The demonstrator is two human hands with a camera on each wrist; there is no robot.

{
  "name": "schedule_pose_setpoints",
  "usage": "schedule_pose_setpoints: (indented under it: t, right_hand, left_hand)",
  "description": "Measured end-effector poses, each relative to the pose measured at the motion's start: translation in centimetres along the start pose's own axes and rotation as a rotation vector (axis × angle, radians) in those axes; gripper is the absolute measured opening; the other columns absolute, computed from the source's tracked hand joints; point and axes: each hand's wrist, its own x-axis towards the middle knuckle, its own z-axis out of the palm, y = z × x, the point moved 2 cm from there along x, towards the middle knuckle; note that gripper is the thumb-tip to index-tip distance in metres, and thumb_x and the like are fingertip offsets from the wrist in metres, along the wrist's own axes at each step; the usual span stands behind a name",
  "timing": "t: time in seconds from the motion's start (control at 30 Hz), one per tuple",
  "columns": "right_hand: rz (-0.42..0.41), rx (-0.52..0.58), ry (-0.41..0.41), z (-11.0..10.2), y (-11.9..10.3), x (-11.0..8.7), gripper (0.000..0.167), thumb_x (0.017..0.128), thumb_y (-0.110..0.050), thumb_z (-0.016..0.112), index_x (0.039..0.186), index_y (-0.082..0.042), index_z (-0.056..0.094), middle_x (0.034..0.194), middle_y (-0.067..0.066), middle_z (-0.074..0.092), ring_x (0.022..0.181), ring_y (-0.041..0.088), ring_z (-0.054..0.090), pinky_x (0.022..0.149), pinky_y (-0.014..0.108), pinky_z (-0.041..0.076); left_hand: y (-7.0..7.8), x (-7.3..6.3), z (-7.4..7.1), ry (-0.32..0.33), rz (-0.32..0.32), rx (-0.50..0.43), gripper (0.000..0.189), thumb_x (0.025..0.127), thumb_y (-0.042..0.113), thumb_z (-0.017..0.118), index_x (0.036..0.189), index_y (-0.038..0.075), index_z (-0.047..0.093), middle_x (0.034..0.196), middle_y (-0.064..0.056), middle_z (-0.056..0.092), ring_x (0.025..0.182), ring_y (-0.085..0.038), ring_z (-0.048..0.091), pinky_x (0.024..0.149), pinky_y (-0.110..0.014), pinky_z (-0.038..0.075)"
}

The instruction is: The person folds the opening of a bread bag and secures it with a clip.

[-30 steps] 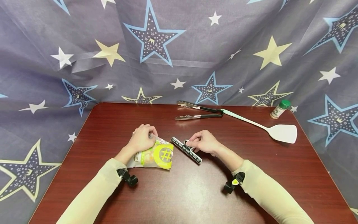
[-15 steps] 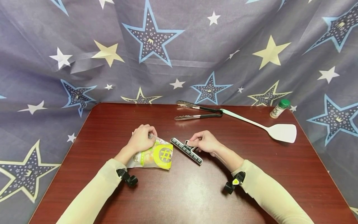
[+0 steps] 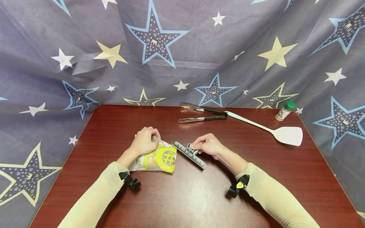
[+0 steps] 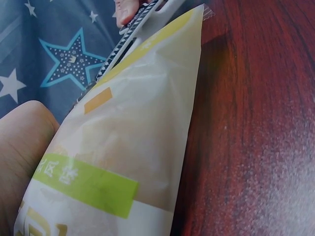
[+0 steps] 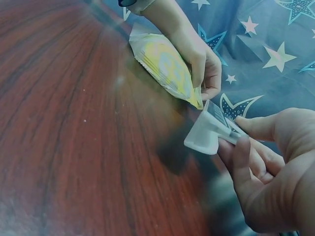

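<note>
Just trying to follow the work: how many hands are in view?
2: the left hand holding the bag, and the right hand holding the clip.

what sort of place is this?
Probably a makeshift recording setup: star-print fabric hangs behind a wood-look table with tongs and a spatula on it, and the person wears wrist cameras.

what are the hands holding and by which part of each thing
The right hand pinches the long clip by its handle. The left hand holds the bag by its far edge, as seen from the head view.
</note>
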Motion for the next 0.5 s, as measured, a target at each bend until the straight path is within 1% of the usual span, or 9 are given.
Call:
schedule_pose_setpoints:
  t: [0.13,0.5]
  right_hand:
    - [0.011,0.0,-0.006,0.19,0.11,0.1,0.019,0.089,-0.003,0.081,0.101,0.011,0.078,0.068,-0.004,0.074,0.059,0.005,0.064,0.059,0.019,0.052]
    - [-0.02,-0.036,-0.013,0.79,0.49,0.45,0.02,0.089,-0.007,0.082,0.1,0.009,0.08,0.071,-0.003,0.075,0.059,0.006,0.065,0.059,0.02,0.052]
  left_hand:
    - [-0.02,0.02,0.04,0.0,-0.001,0.002,0.01,0.082,0.013,0.067,0.078,0.022,0.069,0.084,-0.001,0.064,0.092,-0.027,0.06,0.086,-0.051,0.046]
    - [-0.01,-0.03,0.04,0.007,0.004,-0.002,0.01,0.081,0.012,0.067,0.079,0.022,0.07,0.084,-0.001,0.065,0.093,-0.027,0.061,0.087,-0.053,0.047]
